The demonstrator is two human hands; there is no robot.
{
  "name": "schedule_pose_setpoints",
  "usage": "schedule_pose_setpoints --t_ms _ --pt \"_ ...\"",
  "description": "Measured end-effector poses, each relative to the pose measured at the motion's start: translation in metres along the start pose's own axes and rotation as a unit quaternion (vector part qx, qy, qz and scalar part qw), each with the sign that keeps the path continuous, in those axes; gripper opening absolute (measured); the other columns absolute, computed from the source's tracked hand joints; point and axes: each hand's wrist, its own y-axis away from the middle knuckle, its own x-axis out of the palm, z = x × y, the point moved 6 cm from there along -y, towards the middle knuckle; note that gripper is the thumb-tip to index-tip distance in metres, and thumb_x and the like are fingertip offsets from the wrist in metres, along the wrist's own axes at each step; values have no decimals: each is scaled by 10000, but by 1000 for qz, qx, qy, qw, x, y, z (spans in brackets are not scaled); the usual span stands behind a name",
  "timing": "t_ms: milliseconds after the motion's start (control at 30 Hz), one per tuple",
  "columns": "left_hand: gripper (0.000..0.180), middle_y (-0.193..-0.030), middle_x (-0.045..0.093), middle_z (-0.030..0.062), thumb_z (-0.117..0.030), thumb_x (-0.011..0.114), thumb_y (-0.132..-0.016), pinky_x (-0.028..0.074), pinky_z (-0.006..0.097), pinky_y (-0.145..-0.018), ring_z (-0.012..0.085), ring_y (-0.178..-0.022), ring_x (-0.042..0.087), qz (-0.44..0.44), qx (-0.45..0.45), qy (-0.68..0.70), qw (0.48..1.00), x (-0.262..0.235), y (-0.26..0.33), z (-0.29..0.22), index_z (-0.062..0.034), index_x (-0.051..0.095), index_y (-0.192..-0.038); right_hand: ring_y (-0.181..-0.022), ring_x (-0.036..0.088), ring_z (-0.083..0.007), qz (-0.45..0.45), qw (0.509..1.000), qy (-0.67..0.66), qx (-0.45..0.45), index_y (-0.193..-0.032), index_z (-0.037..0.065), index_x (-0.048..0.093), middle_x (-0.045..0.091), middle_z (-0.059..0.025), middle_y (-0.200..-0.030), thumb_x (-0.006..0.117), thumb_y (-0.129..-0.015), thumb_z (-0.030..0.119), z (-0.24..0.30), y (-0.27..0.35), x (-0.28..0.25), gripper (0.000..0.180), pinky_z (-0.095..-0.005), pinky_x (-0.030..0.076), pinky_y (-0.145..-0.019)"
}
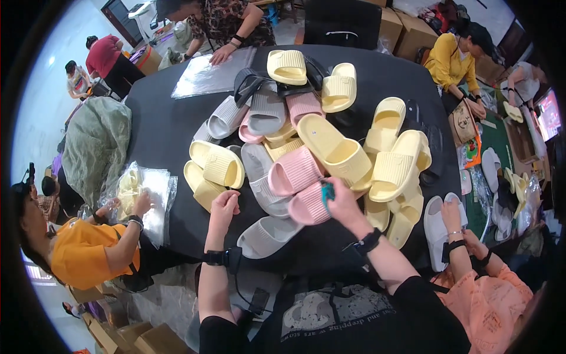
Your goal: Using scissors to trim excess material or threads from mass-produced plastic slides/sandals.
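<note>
1. At lower centre, the person's right hand [341, 202] closes on a pink slide sandal [309, 204] and a small teal item [328, 190]; the left hand [223, 207] hovers just beside it with fingers curled, holding nothing.
2. Mid-frame, a dark round table [171, 127] bears a heap of yellow, grey and pink sandals.
3. Around the rim, co-workers sit among cardboard boxes [413, 32], upper right.

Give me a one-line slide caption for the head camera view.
Right hand grips a pink slipper beside piled slippers; left hand hovers.
</note>
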Motion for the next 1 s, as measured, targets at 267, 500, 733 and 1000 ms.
schedule_pose_setpoints --t_ms 267,500,733,1000 --pt "197 -651 539 -15 -127 526 -898 432 203 -549 54 -570 502 -53 33 -13 998 -12 35 -13 31 634 -942 -819 610 -393 -64 987 140 39 -1053 48 528 609 -241 -830 582 -762 76 -59 -18 -90 296 -433 478 -693" --pt "192 -673 562 -6 -127 536 -908 427 193 -602 43 -614 510 -84 94 32 991 -33 68 -59 33 637 -944 -807 624 -343 -103 962 244 66 -1087 41 529 621 -209 -845 604 -784 129 -90 -36 -146 324 -399 473 -693" --pt "189 -682 561 14 -102 522 -916 461 221 -656 72 -623 525 -110 143 96 979 -51 98 -79 56 623 -940 -823 593 -392 -81 933 351 24 -1066 37 508 597 -243 -853 551 -795 70 -20 -31 -146 276 -465 456 -695" --pt "184 -686 533 24 -39 466 -908 488 248 -693 76 -625 511 -60 196 107 973 -35 122 -119 74 610 -890 -784 607 -272 5 996 30 -87 -1122 22 517 596 -139 -841 728 -688 139 19 -19 -2 497 -356 467 -688"
